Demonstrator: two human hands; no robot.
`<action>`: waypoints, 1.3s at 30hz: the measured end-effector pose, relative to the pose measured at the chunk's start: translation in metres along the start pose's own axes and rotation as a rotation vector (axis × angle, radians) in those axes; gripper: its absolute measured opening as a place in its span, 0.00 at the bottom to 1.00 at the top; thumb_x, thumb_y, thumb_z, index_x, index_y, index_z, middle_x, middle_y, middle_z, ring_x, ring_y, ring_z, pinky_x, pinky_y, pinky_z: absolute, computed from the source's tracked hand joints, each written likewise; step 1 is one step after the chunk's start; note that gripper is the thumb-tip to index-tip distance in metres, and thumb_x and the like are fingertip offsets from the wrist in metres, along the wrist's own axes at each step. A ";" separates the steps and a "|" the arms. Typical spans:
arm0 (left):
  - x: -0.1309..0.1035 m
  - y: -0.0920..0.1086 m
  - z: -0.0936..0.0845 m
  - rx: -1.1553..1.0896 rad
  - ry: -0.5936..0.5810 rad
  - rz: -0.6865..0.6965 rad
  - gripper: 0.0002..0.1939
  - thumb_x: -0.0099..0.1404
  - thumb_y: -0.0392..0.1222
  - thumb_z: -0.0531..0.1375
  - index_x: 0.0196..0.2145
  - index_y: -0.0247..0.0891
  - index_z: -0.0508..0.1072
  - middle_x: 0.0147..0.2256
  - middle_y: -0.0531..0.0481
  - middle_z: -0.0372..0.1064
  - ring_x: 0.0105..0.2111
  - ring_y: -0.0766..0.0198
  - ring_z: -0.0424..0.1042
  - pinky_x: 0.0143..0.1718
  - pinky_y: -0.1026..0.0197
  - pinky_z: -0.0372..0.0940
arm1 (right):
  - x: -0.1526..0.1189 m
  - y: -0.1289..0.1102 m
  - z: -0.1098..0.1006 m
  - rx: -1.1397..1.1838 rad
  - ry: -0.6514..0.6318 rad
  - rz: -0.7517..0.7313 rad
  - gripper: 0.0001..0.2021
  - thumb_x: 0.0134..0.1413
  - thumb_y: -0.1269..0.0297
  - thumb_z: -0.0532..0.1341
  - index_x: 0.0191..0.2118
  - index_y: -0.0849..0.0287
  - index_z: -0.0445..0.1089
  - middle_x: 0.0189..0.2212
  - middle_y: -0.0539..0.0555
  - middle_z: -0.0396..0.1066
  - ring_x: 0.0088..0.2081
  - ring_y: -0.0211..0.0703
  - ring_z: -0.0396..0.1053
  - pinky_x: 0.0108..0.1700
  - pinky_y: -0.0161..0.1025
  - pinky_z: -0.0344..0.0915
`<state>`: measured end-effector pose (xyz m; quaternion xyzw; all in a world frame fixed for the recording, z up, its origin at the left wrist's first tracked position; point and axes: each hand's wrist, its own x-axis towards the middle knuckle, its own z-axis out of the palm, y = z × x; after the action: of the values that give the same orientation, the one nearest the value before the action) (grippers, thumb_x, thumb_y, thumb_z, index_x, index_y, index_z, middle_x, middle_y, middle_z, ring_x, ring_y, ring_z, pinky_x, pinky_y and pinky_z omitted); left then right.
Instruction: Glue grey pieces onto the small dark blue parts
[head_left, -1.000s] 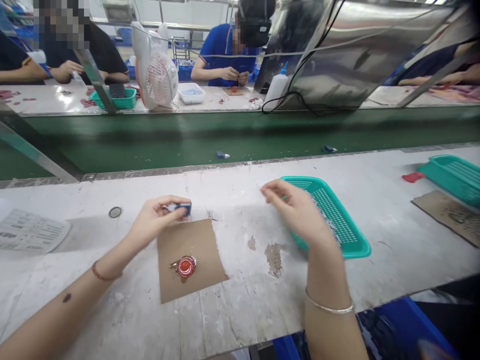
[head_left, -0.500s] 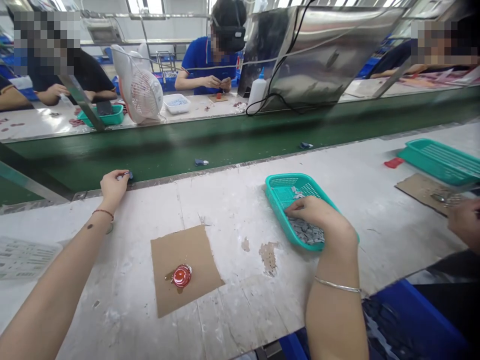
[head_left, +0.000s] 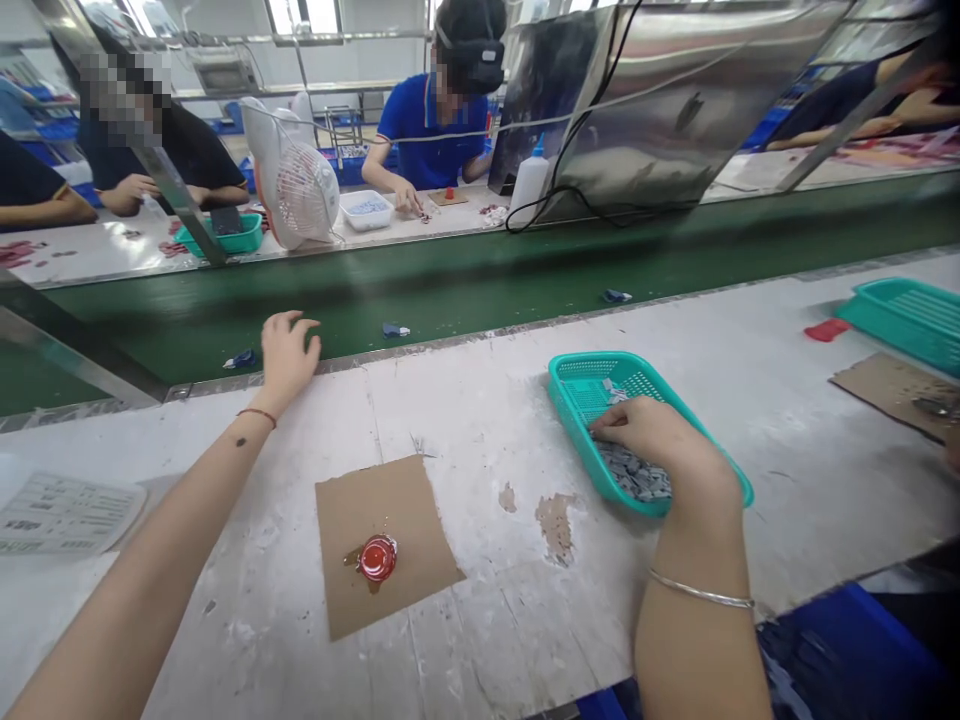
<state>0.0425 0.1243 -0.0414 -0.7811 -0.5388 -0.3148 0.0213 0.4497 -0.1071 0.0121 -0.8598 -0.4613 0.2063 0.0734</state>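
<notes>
My left hand [head_left: 289,350] reaches over the far table edge, fingers spread and holding nothing. Left of it, on the green belt [head_left: 495,300], lies a small dark-blue piece with a light tip [head_left: 240,359]. A similar piece [head_left: 395,330] lies to its right, and another [head_left: 617,296] farther along. My right hand [head_left: 649,435] dips into a teal plastic basket [head_left: 574,415] of small flat grey pieces [head_left: 637,475]. Its thumb and fingers are pinched together; what is between them is hidden. Between my arms, a cardboard square [head_left: 390,500] carries a round red dish with glossy liquid [head_left: 377,558].
Printed sheets in clear plastic [head_left: 67,515] lie at the left. A second teal basket [head_left: 907,320], a red piece [head_left: 826,329] and another cardboard [head_left: 892,390] are at the right. Across the belt, co-workers sit near a white fan [head_left: 304,190] and a white bottle [head_left: 529,180].
My left hand has let go of the small dark-blue piece, which now lies on the belt, and has opened and moved right. My right hand stays in the basket. The view has shifted slightly.
</notes>
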 end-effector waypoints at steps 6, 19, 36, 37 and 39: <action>0.010 0.064 0.030 -0.167 -0.273 0.138 0.20 0.64 0.35 0.53 0.54 0.35 0.69 0.60 0.39 0.59 0.58 0.47 0.57 0.60 0.47 0.54 | -0.004 -0.007 -0.003 0.031 0.256 -0.073 0.05 0.51 0.71 0.61 0.29 0.61 0.76 0.31 0.57 0.77 0.34 0.50 0.73 0.35 0.39 0.65; 0.008 0.075 0.020 -0.834 -0.259 -0.414 0.12 0.65 0.33 0.54 0.43 0.31 0.73 0.42 0.38 0.72 0.43 0.55 0.74 0.49 0.50 0.69 | -0.032 -0.104 0.077 0.123 0.052 -0.805 0.10 0.57 0.76 0.58 0.39 0.61 0.76 0.39 0.57 0.76 0.39 0.44 0.74 0.43 0.40 0.68; -0.177 0.086 -0.088 -1.356 -0.360 -0.806 0.14 0.55 0.46 0.68 0.38 0.39 0.77 0.38 0.48 0.75 0.36 0.58 0.77 0.39 0.59 0.73 | -0.019 -0.100 0.084 0.104 0.017 -0.780 0.07 0.55 0.74 0.59 0.36 0.61 0.75 0.37 0.57 0.76 0.39 0.47 0.74 0.41 0.41 0.68; -0.183 0.086 -0.087 -1.343 -0.369 -0.788 0.14 0.55 0.47 0.68 0.38 0.40 0.77 0.38 0.48 0.75 0.35 0.58 0.77 0.38 0.58 0.73 | -0.020 -0.101 0.084 0.103 0.023 -0.789 0.07 0.56 0.73 0.59 0.36 0.61 0.75 0.37 0.57 0.75 0.39 0.47 0.73 0.42 0.41 0.68; -0.192 0.086 -0.085 -1.319 -0.358 -0.745 0.13 0.56 0.47 0.67 0.38 0.40 0.77 0.40 0.47 0.76 0.36 0.59 0.77 0.39 0.58 0.73 | -0.027 -0.105 0.083 0.137 0.031 -0.838 0.06 0.57 0.72 0.59 0.36 0.61 0.75 0.36 0.57 0.75 0.39 0.47 0.73 0.42 0.41 0.68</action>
<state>0.0334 -0.1026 -0.0458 -0.4386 -0.4624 -0.4257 -0.6424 0.3208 -0.0750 -0.0223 -0.5939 -0.7551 0.1759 0.2149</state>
